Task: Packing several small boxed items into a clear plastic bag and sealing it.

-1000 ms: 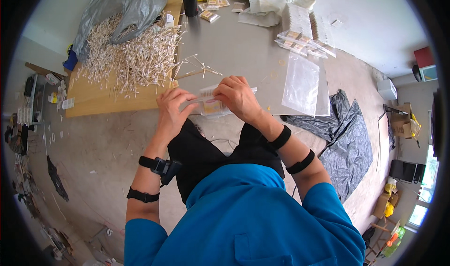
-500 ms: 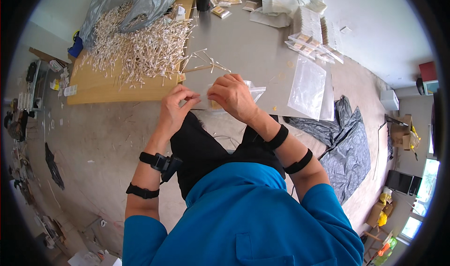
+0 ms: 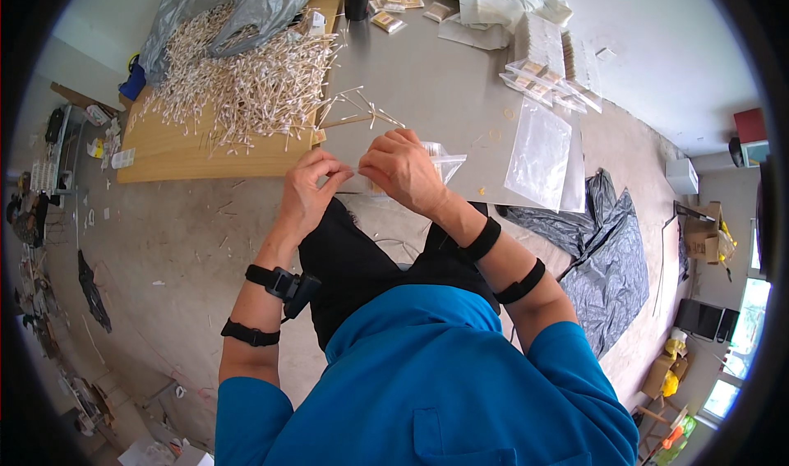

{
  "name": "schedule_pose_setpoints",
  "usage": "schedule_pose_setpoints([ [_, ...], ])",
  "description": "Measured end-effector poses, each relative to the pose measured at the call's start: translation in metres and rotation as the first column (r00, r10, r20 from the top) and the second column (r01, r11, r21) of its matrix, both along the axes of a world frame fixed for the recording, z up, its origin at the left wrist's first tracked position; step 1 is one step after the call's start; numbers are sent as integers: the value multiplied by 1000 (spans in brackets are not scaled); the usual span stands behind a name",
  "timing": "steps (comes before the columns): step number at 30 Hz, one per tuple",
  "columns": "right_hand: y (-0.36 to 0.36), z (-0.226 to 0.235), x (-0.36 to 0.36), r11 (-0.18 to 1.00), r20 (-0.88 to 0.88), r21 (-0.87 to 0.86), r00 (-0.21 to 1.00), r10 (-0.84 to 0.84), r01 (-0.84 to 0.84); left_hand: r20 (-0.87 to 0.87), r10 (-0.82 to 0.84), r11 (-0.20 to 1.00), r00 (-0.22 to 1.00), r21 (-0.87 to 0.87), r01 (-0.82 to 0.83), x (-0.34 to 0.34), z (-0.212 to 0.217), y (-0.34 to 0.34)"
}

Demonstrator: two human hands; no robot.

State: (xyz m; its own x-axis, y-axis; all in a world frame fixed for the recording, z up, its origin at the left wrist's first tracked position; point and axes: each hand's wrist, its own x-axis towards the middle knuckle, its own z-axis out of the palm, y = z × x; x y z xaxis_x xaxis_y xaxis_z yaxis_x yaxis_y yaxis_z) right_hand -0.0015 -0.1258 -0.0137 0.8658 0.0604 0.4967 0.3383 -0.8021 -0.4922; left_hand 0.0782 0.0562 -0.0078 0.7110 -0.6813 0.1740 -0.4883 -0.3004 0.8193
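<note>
1. While both hands are meeting above the lap, the left hand (image 3: 308,195) is pinching one edge of a small clear bag (image 3: 436,160); the right hand (image 3: 401,170) is clamping the other side.
2. Something pale, possibly swabs, is showing inside; the fingers are hiding it.
3. A swab pile (image 3: 246,88) is lying on the board (image 3: 205,149) just beyond.

A small clear plastic bag (image 3: 434,160) is looking thin and shiny. The big pile of thin pale sticks with white cotton tips (image 3: 246,88) is looking soft and fluffy at the ends. The flat light brown wooden board (image 3: 189,149) is looking smooth and matt. The crumpled grey plastic sheet (image 3: 238,6) is shining. The grey floor (image 3: 164,236) is looking rough and dull.
</note>
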Motion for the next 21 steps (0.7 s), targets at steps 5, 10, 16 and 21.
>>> schedule_pose_setpoints([
  [5,-3,-2,0,999,-35,48,999,-4,5,76,-12,999,997,-38,15,-2,2,-2],
  [10,-18,0,-9,999,-81,-6,995,-54,54,-38,17,998,999,-56,-19,0,-3,3],
  [16,-18,2,-10,999,-65,-10,996,-54,54,-36,4,999,999,-52,-6,0,-3,1],
  [21,-23,1,-16,997,-101,-3,992,-73,73,-9,-6,999,1000,-50,5,2,-4,3],
])
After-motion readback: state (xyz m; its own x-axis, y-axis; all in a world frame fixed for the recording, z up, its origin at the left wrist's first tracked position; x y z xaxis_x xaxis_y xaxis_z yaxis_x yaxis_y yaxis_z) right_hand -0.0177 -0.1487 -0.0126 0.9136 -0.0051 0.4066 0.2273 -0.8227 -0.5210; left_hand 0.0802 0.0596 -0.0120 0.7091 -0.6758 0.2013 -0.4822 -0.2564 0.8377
